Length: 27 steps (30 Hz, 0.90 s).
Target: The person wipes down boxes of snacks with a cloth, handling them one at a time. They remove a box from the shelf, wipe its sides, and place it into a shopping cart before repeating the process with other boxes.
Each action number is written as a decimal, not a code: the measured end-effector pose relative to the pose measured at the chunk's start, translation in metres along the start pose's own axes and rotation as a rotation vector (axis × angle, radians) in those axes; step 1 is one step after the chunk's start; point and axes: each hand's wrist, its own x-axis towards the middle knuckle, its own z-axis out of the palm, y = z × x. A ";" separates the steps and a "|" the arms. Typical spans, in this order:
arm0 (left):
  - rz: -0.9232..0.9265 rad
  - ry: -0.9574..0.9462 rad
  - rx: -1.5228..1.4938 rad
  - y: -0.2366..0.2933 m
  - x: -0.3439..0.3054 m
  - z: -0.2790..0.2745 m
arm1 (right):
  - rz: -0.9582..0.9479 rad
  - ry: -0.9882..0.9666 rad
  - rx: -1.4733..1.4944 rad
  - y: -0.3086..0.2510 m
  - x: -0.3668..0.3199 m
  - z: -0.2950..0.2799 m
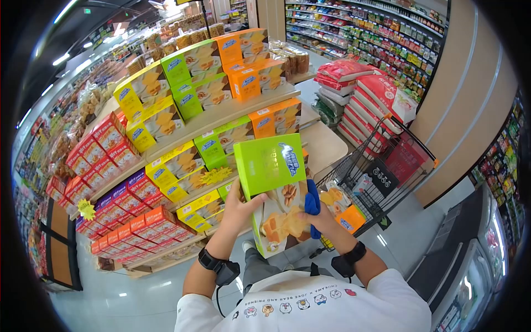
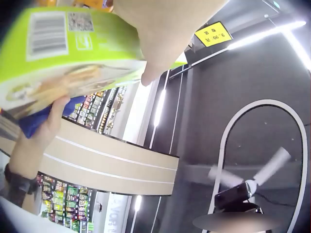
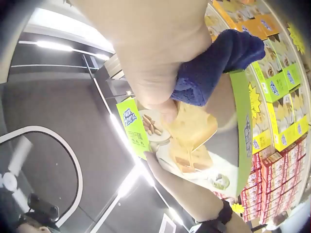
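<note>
1. Holding green box (image 1: 271, 182) in mid-air at chest height, tilted, printed front facing up; shelf display (image 1: 221, 117) just to the left, cart (image 1: 360, 166) just to the right.
2. Left hand (image 1: 240, 206) clamping the box's left edge, thumb on the front face, fingers wrapping behind.
3. Right hand (image 1: 325, 220) clamping the lower right edge, with blue cloth (image 1: 312, 199) bunched between hand and box and touching the box's right side.
4. Reading the step as wiping or checking the box while it is off the shelf; box sitting neither on a shelf nor in the cart, so judging it mid-way.
5. Orange box (image 1: 345, 216) lying in the near end of the cart; red sacks (image 1: 376, 94) stacked far right, well apart from both hands.
6. Next move calling for the left hand carrying the full weight while the right loosens enough to drag the cloth across the face.
7. Watching for slip: glossy carton, one-sided support, and the cloth cutting friction at the right edge.
</note>
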 end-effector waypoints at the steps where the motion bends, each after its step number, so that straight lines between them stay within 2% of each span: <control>1: -0.005 0.030 0.028 0.002 -0.001 0.003 | -0.028 0.006 -0.065 -0.002 -0.002 0.003; 2: 0.021 0.062 -0.037 0.002 -0.003 0.008 | -0.056 0.014 -0.129 -0.002 -0.004 0.005; 5: 0.106 0.085 0.039 -0.010 -0.008 0.013 | 0.143 0.034 -0.085 0.008 -0.006 -0.001; 6: 0.119 0.079 0.079 -0.011 -0.009 0.015 | 0.153 0.089 -0.011 0.012 -0.006 -0.001; 9: 0.176 0.042 0.234 -0.012 -0.014 0.023 | 0.128 0.175 0.060 0.014 -0.003 -0.007; 10: 0.209 0.019 0.307 -0.013 -0.016 0.027 | 0.064 0.182 0.138 0.008 -0.001 -0.006; 12: 0.231 -0.003 0.476 -0.014 -0.021 0.033 | 0.079 0.188 0.295 -0.001 0.000 -0.014; 14: 0.336 -0.028 0.534 -0.017 -0.025 0.034 | 0.051 0.240 0.424 -0.020 -0.001 -0.016; 17: 0.438 -0.055 0.608 -0.019 -0.028 0.037 | -0.084 0.175 0.568 -0.059 -0.005 -0.015; 18: 0.460 -0.062 0.630 -0.020 -0.029 0.039 | -0.126 0.095 0.554 -0.066 -0.008 -0.024; 22: 0.557 -0.077 0.685 -0.036 -0.025 0.033 | -0.226 0.105 0.411 -0.081 -0.022 -0.026; 26: 0.654 -0.073 0.687 -0.032 -0.020 0.033 | -0.187 0.208 0.325 -0.068 -0.021 -0.023; 27: 0.664 -0.072 0.674 -0.031 -0.018 0.034 | -0.166 0.175 0.327 -0.061 -0.019 -0.026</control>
